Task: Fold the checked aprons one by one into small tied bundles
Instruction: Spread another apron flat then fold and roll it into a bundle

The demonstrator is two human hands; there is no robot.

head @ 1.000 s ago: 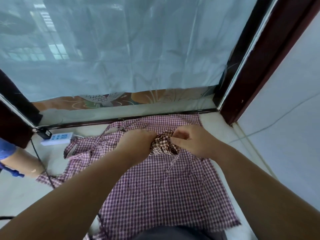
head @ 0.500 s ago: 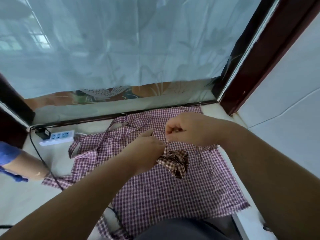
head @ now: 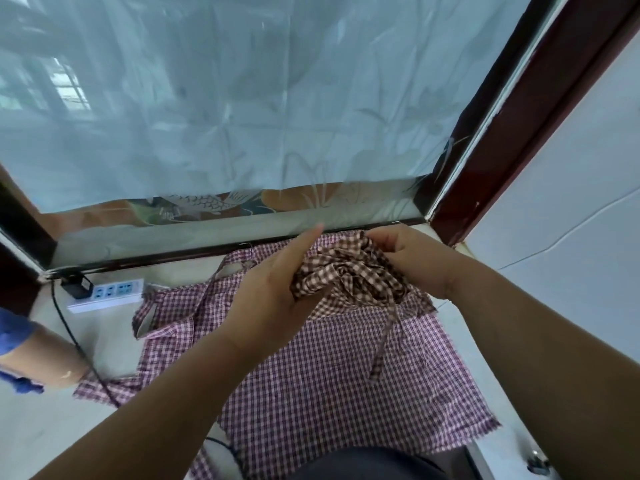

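A person's two hands held a brown checked bundle (head: pixel 349 275) in the air, above the far edge of a purple checked apron (head: pixel 329 393) spread flat on the floor (head: pixel 41 427). The left hand (head: pixel 277 299) clasped the bundle's left side, forefinger sticking up. The right hand (head: pixel 405 258) pinched its top right edge.

The bundle looked loose and crumpled, not yet secured. One tie strap (head: pixel 382 341) hung free down to the apron below. If either grasp eased, the folds would likely spring open. The hanging strap could also snag on or drag across the spread apron and pull it out of shape.

The spread apron lay against the bottom rail of a frosted glass pane (head: pixel 242 98), near the floor's far right corner, beside a dark red frame (head: pixel 512 140). A white power strip (head: pixel 107 294) sat at the far left of the floor. Its black cable (head: pixel 78 344) ran toward the viewer and passed under the apron's near left corner, where it could catch the cloth. Another person's forearm (head: pixel 41 355), in a blue sleeve, rested at the left edge, close to that cable.
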